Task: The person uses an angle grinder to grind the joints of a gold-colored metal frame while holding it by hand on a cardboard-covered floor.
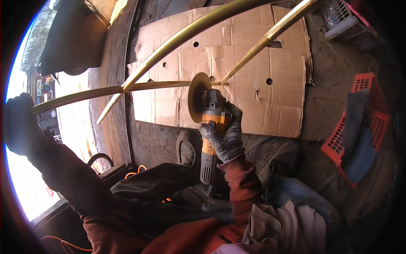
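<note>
My right hand (pixel 226 135), in a grey knit glove, grips an orange and grey angle grinder (pixel 210 139). Its round disc (pixel 198 97) stands upright against a horizontal brass-coloured metal rod (pixel 156 86). My left hand (pixel 19 120), in a dark glove, grasps the left end of that rod at the far left. Two more curved brass rods (pixel 186 34) (pixel 270 36) join it and rise toward the top of the view, forming one frame.
A flattened cardboard sheet (pixel 262 97) with round holes lies on the dirt floor under the rods. Red plastic crates (pixel 368 122) with blue cloth sit at right, a grey crate (pixel 342 19) at top right. My shoe (pixel 185 148) and an orange cable (pixel 135 171) lie below.
</note>
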Action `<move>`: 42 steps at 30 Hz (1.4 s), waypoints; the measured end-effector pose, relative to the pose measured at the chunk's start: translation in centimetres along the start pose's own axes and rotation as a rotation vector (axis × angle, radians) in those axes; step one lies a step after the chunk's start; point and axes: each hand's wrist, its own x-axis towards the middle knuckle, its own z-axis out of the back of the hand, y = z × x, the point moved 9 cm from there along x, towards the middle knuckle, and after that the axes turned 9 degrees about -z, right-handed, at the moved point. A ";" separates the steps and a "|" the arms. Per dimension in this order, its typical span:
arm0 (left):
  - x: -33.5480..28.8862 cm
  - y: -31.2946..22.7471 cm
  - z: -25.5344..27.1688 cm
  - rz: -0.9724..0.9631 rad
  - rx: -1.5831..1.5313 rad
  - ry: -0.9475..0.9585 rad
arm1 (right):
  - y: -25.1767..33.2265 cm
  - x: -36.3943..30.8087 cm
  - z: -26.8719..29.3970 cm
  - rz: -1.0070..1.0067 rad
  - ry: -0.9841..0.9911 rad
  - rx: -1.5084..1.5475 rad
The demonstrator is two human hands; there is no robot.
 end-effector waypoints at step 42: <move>1.4 -3.2 1.5 -0.058 0.030 -0.037 | -1.9 0.4 0.3 -0.055 0.005 0.031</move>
